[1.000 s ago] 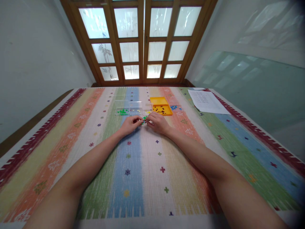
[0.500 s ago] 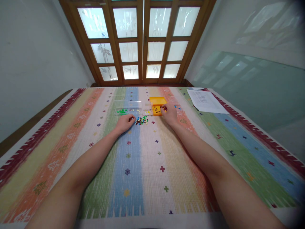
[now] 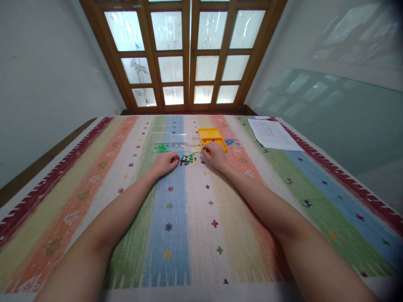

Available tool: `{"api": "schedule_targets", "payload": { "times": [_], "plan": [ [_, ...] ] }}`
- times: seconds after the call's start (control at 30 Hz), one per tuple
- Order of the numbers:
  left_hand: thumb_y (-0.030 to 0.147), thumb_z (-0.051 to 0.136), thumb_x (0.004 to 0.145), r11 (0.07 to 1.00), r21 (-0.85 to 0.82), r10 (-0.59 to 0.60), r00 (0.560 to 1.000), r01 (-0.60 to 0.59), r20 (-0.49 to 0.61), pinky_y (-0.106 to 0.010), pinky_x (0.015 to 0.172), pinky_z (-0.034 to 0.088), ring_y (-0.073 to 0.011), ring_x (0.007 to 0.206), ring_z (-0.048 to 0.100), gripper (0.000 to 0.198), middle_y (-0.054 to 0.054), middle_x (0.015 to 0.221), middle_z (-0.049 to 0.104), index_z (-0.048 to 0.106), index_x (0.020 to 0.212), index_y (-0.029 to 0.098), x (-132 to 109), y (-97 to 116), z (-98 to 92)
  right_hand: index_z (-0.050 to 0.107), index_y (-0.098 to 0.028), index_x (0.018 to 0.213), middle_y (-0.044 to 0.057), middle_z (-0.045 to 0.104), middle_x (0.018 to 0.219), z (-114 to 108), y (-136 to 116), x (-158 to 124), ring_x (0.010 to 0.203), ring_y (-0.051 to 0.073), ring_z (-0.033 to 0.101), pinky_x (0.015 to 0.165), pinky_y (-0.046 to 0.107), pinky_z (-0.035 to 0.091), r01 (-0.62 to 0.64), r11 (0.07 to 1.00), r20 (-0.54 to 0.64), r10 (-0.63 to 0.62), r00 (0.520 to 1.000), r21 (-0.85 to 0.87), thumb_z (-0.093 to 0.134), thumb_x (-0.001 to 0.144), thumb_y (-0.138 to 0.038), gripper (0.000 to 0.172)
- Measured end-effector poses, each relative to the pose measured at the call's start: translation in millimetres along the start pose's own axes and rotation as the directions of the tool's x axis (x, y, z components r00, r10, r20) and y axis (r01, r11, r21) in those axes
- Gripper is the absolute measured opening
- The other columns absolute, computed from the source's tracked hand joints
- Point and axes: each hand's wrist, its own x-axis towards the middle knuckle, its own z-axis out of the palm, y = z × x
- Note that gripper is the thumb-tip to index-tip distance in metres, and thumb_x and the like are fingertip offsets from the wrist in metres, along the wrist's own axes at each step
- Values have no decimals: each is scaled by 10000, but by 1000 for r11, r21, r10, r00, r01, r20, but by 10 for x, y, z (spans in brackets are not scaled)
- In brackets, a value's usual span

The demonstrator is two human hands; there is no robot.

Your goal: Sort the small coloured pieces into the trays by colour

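As the left hand (image 3: 165, 163) and right hand (image 3: 215, 156) curl (whether pinching anything, I cannot tell), light touches should suit the tiny, multicoloured, plastic-looking pieces (image 3: 188, 160).

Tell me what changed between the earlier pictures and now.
The right hand went right from the pile of small pieces to the yellow box, then came partway back. The left hand drew slightly left, to the pile's edge. Any grip or release is too small to tell. Box and paper stayed put.

Left hand (image 3: 165, 164) beside colorful pieces (image 3: 187, 160), right hand (image 3: 216, 156) by yellow box (image 3: 210, 134)
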Motion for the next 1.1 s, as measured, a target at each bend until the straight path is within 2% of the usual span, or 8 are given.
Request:
{"api": "schedule_targets", "payload": {
  "times": [0.13,0.23,0.33,0.43,0.6,0.9,1.0,1.1],
  "plan": [
    [286,602,925,1000,-15,12,1000,-12,8,-288,703,412,-184,763,618,212,-22,860,741,788,1001,218,-7,13,-6,746,-214,1006,85,675,977,13,-201,-35,952,245,585,859,358,411,175,983,129,-180,975,54,606,1027,-276,155],
    [300,603,926,999,-32,16,1000,-16,19,-284,694,409,-179,749,608,211,-20,853,739,788,981,217,-11,33,-16,761,-240,1150,83,656,1004,31,-323,-69,957,238,567,842,339,398,301,951,229,-308,923,68,608,1031,-265,196],
    [298,605,925,1000,-27,13,1000,-13,21,-284,691,405,-179,750,606,211,-18,845,733,788,990,217,-13,43,-21,737,-266,1276,80,648,1023,61,-387,-105,945,231,556,826,328,389,374,925,313,-377,872,73,601,1044,-274,269],
    [301,597,936,1000,-21,13,1000,-13,23,-285,700,410,-182,756,607,219,-21,845,732,787,1005,216,-13,43,-18,749,-252,1241,82,646,1030,84,-401,-127,933,224,551,812,322,384,397,915,339,-395,854,69,585,1062,-305,249],
    [294,581,948,1000,-25,17,1000,-17,16,-289,710,413,-184,763,612,225,-30,864,739,783,996,208,-9,42,-3,770,-218,1066,81,645,1002,78,-383,-123,918,216,551,802,318,383,390,918,341,-391,855,76,589,1062,-297,197],
    [299,577,968,998,-15,65,998,-66,-4,-291,721,419,-184,773,610,224,-33,877,737,779,1006,211,-15,52,18,774,-222,1067,82,666,1005,75,-373,-117,944,221,571,825,322,397,391,915,341,-401,850,100,603,1050,-259,176],
    [302,586,969,995,-8,101,995,-101,-3,-290,723,421,-184,774,609,211,-33,880,732,773,1014,213,-22,88,5,769,-215,1015,84,673,1018,75,-371,-118,952,222,575,825,323,398,383,917,337,-396,854,106,617,1041,-254,160],
    [291,599,963,990,12,142,990,-142,14,-293,731,428,-185,767,608,195,-32,869,724,766,1029,214,-32,154,-28,765,-223,1052,78,673,1007,89,-330,-113,945,222,574,824,324,400,381,918,302,-395,868,108,616,1039,-245,151]
  ]
}}
